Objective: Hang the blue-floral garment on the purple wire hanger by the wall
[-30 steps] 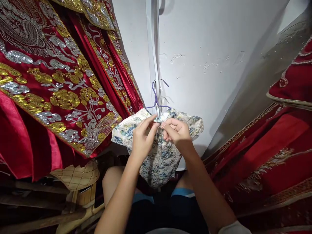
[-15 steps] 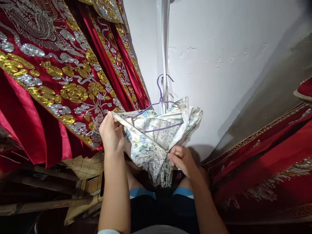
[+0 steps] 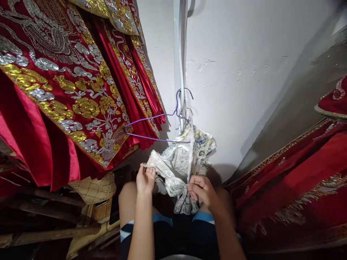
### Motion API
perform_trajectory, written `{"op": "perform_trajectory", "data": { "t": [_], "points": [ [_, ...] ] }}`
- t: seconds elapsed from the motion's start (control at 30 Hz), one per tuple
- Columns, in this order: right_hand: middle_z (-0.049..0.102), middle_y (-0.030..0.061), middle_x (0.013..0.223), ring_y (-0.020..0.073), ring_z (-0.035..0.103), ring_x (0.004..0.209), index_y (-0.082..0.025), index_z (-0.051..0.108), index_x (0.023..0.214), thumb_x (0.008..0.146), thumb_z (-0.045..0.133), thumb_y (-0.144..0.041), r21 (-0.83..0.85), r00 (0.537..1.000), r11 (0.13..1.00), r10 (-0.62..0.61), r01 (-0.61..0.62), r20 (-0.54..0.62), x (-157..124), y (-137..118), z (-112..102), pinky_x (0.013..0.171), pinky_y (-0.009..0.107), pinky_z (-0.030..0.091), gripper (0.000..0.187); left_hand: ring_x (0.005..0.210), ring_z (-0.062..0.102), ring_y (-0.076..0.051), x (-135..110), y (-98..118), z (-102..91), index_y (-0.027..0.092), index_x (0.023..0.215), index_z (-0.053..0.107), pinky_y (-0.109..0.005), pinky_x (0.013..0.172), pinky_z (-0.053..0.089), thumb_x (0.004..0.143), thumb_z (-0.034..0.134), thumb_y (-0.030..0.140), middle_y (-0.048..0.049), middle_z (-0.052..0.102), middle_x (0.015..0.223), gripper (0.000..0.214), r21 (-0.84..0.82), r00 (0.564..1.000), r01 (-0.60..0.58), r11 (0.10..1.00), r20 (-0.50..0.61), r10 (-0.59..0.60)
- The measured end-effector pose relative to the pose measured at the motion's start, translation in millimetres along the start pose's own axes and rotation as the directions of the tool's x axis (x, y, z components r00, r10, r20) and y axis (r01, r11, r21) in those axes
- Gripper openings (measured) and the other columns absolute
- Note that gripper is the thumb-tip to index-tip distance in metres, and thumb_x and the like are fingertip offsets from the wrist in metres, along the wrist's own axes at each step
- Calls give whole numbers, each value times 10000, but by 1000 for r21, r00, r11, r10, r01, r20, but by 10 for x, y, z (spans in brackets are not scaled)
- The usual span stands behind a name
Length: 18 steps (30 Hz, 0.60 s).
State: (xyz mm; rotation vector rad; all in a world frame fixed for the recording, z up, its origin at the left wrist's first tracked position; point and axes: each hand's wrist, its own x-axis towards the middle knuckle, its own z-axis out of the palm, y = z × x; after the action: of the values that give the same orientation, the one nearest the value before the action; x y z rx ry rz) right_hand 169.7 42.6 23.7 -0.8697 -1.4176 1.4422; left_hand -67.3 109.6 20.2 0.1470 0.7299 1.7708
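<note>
Your left hand and right hand hold the shirt, lower centre; the hanger is out at left, inside at right.

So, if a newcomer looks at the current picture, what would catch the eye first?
Probably the red cloth on the left, decorated in gold and silver. Next, in the centre, the purple hanger, its left side bare, and, hanging mostly below it, the floral garment, held by the left hand and right hand.
</note>
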Motion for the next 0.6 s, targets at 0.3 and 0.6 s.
{"op": "perform_trajectory", "data": {
  "t": [0.3, 0.6],
  "points": [
    [656, 7, 687, 149, 594, 634, -155, 713, 864, 738, 690, -249, -202, 922, 950, 286, -238, 262, -197, -56, -437, 593, 250, 449, 158, 1095, 627, -243, -819, -128, 542, 185, 807, 653, -326, 935, 475, 881, 695, 485, -92, 711, 1118, 311, 408, 814, -343, 846, 579, 50],
    [716, 90, 1152, 306, 652, 1093, -217, 664, 1215, 778, 764, -349, -211, 963, 975, 122, -70, 241, -248, -205, 12, 986, 431, 512, 468, 825, 618, -195, -1190, -355, 669, 193, 886, 668, -292, 794, 460, 979, 564, 429, -51, 679, 862, 274, 587, 560, -678, 442, 802, -206]
  ]
}}
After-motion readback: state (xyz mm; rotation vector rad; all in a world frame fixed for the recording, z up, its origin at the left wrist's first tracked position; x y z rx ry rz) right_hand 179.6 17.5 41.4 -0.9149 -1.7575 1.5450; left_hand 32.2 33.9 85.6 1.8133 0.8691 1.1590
